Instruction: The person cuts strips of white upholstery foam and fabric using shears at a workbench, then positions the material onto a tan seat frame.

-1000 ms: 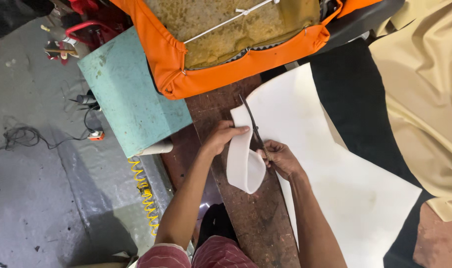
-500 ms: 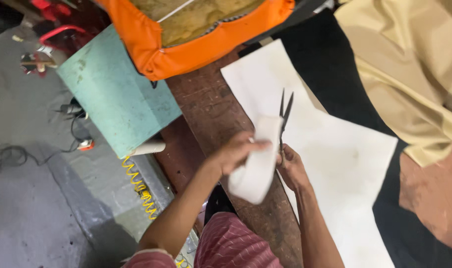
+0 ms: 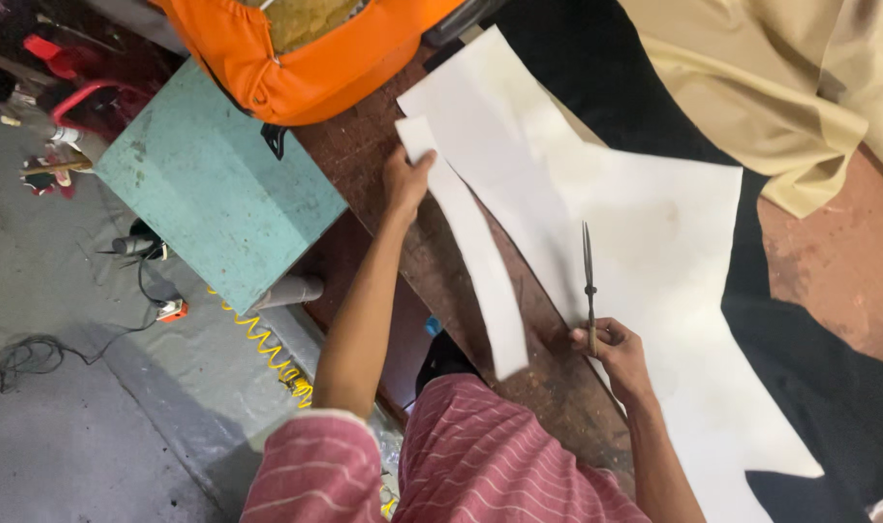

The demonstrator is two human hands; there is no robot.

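Floor, far left: grey concrete floor (image 3: 63, 426) with a dark cable (image 3: 34, 353) and a yellow coiled hose (image 3: 267, 349) lying on it; open ground lies below and left of the bench.
Teal board: a teal panel (image 3: 214, 199) juts off the left edge of the brown workbench (image 3: 422, 252), its lower corner over the floor.
Orange cover: an orange padded cover (image 3: 286, 58) sits at the top, touching the bench's far end.
Left hand: left hand (image 3: 405, 182) reaches forward with the arm nearly straight, fingers pinched together on the upper end of the cut strip.
Cut strip: a long curved white strip (image 3: 475, 261) hangs from that pinch down along the bench, its free lower end near the person's red striped shirt (image 3: 480, 465); it runs just beside the big sheet's cut edge.
White sheet: a large white sheet (image 3: 654, 242) lies over black fabric (image 3: 819, 368), bare sheet open to the right of the blades.
Right hand: right hand (image 3: 616, 351) is low, wrist bent, fingers closed around the handles of the scissors (image 3: 588, 281).
Scissors: blades together, pointing away, lying along the sheet's left edge.
Far right: tan cloth (image 3: 771, 87) is bunched at the top corner, well apart from both hands.
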